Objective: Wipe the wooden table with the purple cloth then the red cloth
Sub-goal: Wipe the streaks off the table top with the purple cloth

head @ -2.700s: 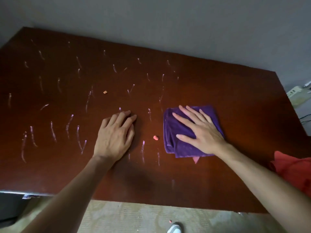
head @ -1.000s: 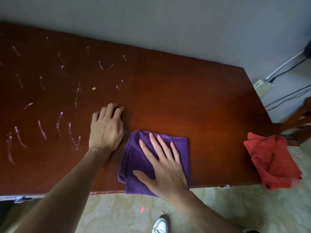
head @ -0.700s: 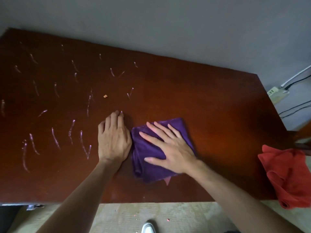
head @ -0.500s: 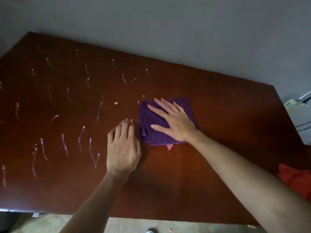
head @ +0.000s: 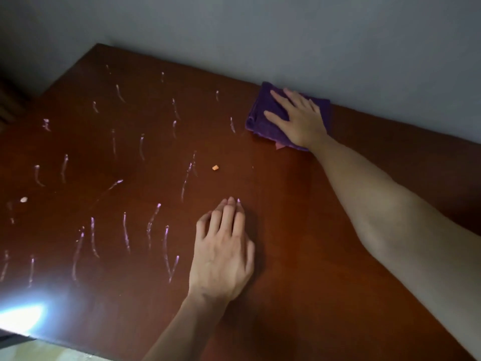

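Note:
The folded purple cloth (head: 263, 118) lies at the far edge of the dark wooden table (head: 299, 204), against the wall. My right hand (head: 296, 118) presses flat on top of it, fingers spread, arm stretched across the table. My left hand (head: 223, 254) rests palm-down on the bare wood nearer to me, holding nothing. Several pale chalky streaks (head: 153, 222) cover the left half of the table. The red cloth is out of view.
A small orange crumb (head: 215, 167) lies between my hands, and a pale crumb (head: 23, 199) sits at the left. A bright glare (head: 20, 316) shines on the near left edge. The grey wall (head: 286, 35) borders the far edge.
My right hand has pushed the purple cloth away from me, from the table's middle to its far edge by the wall. My left hand stays planted. The view shifted left, losing the red cloth.

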